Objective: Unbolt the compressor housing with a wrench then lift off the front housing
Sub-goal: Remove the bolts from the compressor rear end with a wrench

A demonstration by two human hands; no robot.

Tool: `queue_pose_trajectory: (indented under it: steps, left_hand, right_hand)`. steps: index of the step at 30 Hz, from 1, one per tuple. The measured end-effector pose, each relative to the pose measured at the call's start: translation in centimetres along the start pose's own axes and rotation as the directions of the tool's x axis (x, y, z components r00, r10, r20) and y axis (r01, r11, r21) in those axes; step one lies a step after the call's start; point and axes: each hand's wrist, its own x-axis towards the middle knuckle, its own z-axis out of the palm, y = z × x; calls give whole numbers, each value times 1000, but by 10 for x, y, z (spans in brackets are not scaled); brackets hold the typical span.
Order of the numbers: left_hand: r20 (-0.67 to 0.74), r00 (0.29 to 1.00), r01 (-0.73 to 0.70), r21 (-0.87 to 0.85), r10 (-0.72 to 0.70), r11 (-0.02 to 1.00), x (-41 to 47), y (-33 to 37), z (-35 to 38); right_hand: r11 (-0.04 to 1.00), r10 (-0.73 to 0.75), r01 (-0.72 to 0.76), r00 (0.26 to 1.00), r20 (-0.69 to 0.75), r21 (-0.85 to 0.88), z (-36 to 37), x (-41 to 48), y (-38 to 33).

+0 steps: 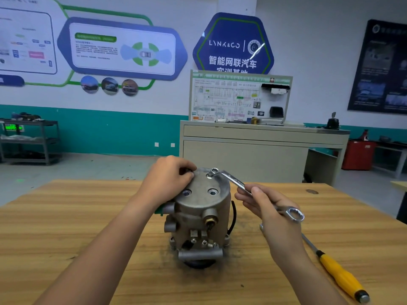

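Unbolting is under way: right hand point(271, 213) pinches the wrench point(236, 183), its ring on the twelve-o'clock bolt point(213, 172) of the compressor point(198, 219), upright on the table point(88, 216). Left hand point(167, 175) curls on its ten-o'clock rim. Next, probably, swing the handle.

JETECH on wrench point(238, 184); LYNK&CO on wall sign point(233, 44).

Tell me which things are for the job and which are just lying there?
For the job: compressor; wrench, held by the right hand; left hand, gripping the compressor's top.
Just lying about: yellow-handled screwdriver on the table.
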Motion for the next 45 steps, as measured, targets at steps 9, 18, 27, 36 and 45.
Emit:
queue_pose_trajectory:
  steps: [9, 18, 27, 36, 45]
  left_hand:
    - [-123, 989, -83, -8, 82, 997, 3, -1, 0]
    - [-342, 928, 85, -191, -148, 978, -14, -69, -68]
    - [-63, 893, 446, -19, -447, 895, -100, -200, -60]
    - [81, 919, 383, 50, -386, 922, -126, -233, -17]
    - [176, 942, 266, 135, -287, 955, -122, -232, 9]
  right_hand:
    - [995, 71, -67, 995, 63, -68, 5, 6, -19]
    - [981, 141, -134, 989, 41, -139, -2, -4, -17]
    - [969, 233, -235, 972, -24, -74, 2, 2, -20]
    - [961, 78, -95, 994, -78, -261, -10, -6, -6]
    - [974, 149, -153, 988, -33, -166, -18, -5, -1]
